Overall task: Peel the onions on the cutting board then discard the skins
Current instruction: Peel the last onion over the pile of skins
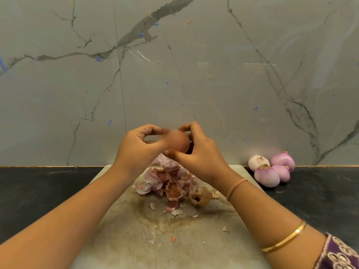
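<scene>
Both hands, left hand (pixel 138 147) and right hand (pixel 198 154), grip a brown unpeeled onion (pixel 178 141) above the cutting board (pixel 136 239). Skins (pixel 171 181) lie heaped beneath them, undiscarded. Four peeled onions (pixel 271 168) sit on the tabletop (pixel 38 191), right of the hands.

Both hands, left hand (pixel 136 150) and right hand (pixel 202 156), grip an onion (pixel 177 141) above skins (pixel 171 179) on the board (pixel 136 239); four peeled onions (pixel 272 168) lie beside it.
</scene>
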The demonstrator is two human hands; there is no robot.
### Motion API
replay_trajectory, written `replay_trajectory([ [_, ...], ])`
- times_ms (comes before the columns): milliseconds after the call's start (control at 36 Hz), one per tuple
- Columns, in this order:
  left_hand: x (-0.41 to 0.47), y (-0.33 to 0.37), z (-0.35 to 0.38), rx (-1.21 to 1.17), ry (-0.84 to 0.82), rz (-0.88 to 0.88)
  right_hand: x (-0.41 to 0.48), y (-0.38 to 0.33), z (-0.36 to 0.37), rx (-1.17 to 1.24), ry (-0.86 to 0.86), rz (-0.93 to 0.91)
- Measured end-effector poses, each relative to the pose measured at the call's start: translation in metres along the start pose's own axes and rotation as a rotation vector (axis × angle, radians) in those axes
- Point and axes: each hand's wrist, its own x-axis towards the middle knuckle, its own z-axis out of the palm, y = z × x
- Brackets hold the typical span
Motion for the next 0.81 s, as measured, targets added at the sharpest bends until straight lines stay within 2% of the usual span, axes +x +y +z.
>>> replay_trajectory([
  [333, -0.003, -0.003, 0.006, 0.184, 0.088, 0.157, 0.001, 0.002, 0.002, -0.014, 0.029, 0.012],
  [611, 0.007, -0.012, -0.003, 0.057, 0.176, 0.008, 0.003, 0.003, 0.001, 0.255, -0.101, 0.125],
  [722, 0.010, -0.015, -0.008, 0.085, 0.184, -0.044, 0.004, 0.006, 0.000, 0.348, -0.106, 0.160],
  [806, 0.007, -0.013, -0.009, 0.136, 0.151, -0.017, 0.006, 0.007, -0.002, 0.398, -0.102, 0.187],
])
